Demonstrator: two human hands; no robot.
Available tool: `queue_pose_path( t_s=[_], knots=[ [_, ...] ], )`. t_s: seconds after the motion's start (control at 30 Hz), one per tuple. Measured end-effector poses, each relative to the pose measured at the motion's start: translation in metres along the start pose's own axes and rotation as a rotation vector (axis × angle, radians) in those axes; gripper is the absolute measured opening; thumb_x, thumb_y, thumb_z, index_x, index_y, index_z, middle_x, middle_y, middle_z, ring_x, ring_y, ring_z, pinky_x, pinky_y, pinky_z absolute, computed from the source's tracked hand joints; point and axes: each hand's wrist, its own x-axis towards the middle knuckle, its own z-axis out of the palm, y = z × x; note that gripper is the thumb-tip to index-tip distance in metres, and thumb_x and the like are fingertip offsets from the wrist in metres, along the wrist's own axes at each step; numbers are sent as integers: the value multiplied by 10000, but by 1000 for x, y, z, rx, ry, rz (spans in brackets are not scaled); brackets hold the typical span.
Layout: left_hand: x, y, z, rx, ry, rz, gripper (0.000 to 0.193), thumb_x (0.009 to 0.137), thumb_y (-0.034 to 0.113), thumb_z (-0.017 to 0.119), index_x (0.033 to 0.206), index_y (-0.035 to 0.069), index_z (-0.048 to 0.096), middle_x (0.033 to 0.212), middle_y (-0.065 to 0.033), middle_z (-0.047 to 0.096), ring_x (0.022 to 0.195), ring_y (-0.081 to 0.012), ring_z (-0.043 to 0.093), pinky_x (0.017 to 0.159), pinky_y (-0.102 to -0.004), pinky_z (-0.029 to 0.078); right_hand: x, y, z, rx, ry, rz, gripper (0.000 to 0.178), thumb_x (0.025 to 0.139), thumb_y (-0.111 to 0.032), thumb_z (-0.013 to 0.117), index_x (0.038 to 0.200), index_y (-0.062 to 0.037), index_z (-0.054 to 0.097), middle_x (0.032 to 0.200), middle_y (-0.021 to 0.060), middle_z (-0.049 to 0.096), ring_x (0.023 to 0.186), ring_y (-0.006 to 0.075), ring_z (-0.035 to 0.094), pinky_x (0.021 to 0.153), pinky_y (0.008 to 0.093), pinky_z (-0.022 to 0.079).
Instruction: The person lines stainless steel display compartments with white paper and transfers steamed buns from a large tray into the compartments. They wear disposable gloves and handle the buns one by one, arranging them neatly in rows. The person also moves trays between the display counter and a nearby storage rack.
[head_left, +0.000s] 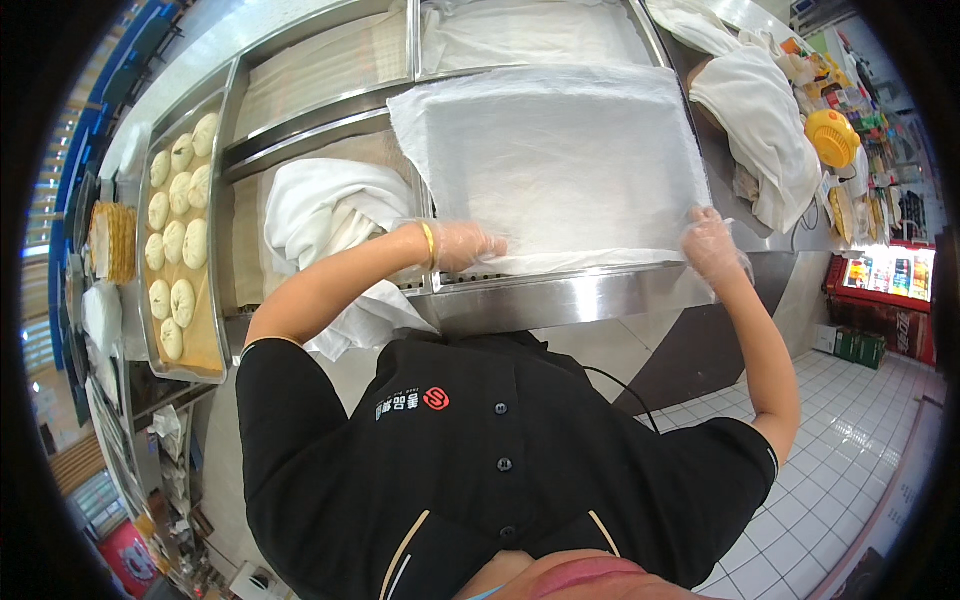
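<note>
A white cloth [570, 165] is spread over the near right compartment of a steel counter unit, with its far left corner lapping over the divider. Clear plastic gloves cover both hands. My left hand [468, 246] is closed on the cloth's near edge by the left corner, a yellow band at its wrist. At the near right corner, my right hand [712, 250] pinches the cloth, fingers together. Left of the spread cloth, a bunched white cloth [325, 205] lies in the adjoining compartment, partly behind my left forearm, and hangs over the front edge.
At the far left stands a tray [205, 345] of several pale filled buns. Two more cloth-lined compartments [325, 70] lie at the back. Crumpled white cloths [755, 120] and a yellow round device [832, 138] are on the right. The steel front edge [580, 300] runs close to my body.
</note>
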Motion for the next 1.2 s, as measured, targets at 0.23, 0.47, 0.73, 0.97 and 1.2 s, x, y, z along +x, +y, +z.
queue_pose_path(
  t_s=[0.23,0.47,0.73,0.97,1.2],
  knots=[
    [47,-17,19,363,-567,44,351,757,69,499,1082,64,631,1015,-167,649,931,-322,609,767,-430,467,33,-7,7,33,-294,-165,251,732,-95,600,965,-85,692,945,94,675,965,266,615,800,422,452],
    [14,11,-36,312,-509,124,408,715,179,601,1104,68,648,1069,-167,646,968,-303,608,808,-435,451,68,22,-58,342,-637,-367,378,740,-184,616,1096,-56,609,992,148,658,954,317,620,806,395,487],
    [80,-4,-71,247,570,-518,668,718,437,720,1260,132,477,1294,-171,472,1195,-336,462,870,-507,455,160,21,-75,465,204,41,464,819,-321,609,1226,-114,524,1187,173,559,1083,354,538,893,437,451],
    [78,-20,-75,19,415,-755,1232,524,622,783,1483,272,92,1538,-163,16,1356,-527,-27,1019,-690,193,181,21,19,657,292,486,766,833,-650,425,1435,-191,308,1492,198,223,1328,425,290,1033,548,296],
    [22,1,-71,-95,693,-502,557,745,399,689,1193,111,526,1205,-176,521,1148,-368,482,919,-494,415,167,1,-96,336,75,388,436,828,-432,592,1052,-60,618,1077,183,626,1015,328,600,839,440,479]
  ],
)
